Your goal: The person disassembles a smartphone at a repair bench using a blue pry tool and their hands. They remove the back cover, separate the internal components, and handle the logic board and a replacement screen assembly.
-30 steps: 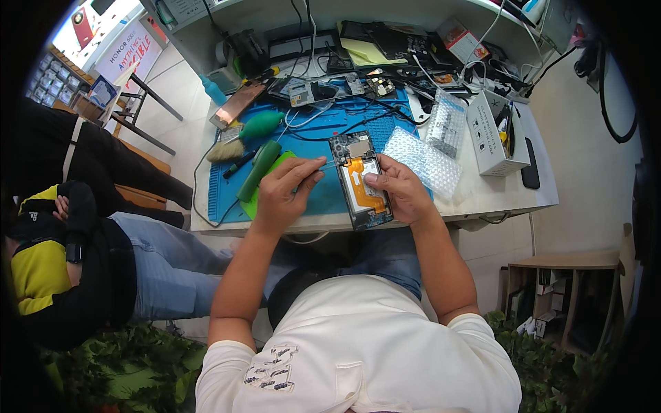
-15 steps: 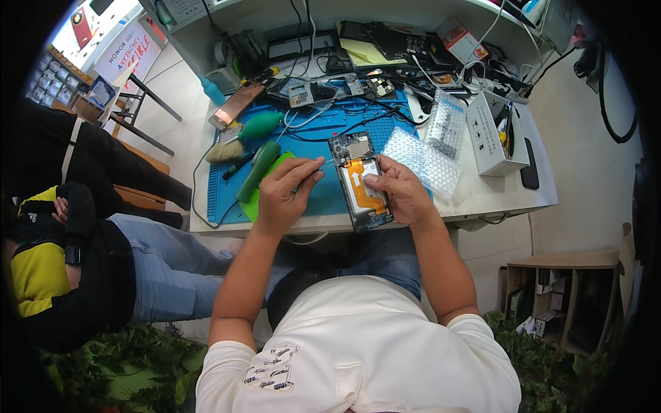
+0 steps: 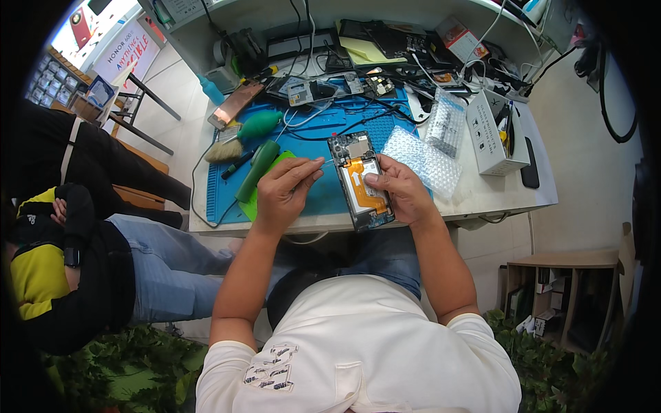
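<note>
My right hand grips an opened phone by its right edge, thumb lying over the inside. The phone's back cover is off, showing dark circuit boards, an orange flex cable and part of a battery. It is held tilted above the near edge of a blue work mat. My left hand is closed in a pinch just left of the phone's upper left edge. Something thin and pale shows at its fingertips, too small to name.
Left on the mat lie a green-handled tool, a brush and a green air blower. Bubble wrap and a white box of tools are right. Phone parts and cables crowd the back. A person stands left.
My left hand's fingers have shifted very slightly beside the phone. The phone and my right hand have hardly moved.
</note>
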The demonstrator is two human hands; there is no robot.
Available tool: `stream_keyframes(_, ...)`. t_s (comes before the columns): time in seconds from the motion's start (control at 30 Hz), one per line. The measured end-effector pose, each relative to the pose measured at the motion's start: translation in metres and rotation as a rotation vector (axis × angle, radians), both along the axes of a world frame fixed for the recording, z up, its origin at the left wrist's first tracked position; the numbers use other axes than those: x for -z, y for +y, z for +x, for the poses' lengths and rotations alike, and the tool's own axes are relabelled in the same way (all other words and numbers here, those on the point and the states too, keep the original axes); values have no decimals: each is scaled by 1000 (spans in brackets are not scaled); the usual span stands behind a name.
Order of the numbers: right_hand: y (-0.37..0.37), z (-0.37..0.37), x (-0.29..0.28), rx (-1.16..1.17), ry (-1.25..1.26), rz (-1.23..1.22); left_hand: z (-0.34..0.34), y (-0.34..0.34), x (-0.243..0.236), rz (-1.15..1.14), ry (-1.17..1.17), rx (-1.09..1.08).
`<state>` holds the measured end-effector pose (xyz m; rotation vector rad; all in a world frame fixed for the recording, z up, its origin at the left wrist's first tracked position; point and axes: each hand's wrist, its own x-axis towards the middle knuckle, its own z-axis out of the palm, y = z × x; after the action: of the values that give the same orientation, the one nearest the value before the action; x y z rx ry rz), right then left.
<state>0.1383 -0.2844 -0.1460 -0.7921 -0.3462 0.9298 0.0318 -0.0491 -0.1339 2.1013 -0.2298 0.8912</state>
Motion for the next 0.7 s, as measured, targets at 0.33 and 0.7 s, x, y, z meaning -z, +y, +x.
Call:
stream_keyframes(0.33,-1,0,-1,-2,30,15,-1,-1,0,-5,27,-16)
stream_keyframes(0.7,1,0,1,13,38,8,2,1,3,21,-24,-5)
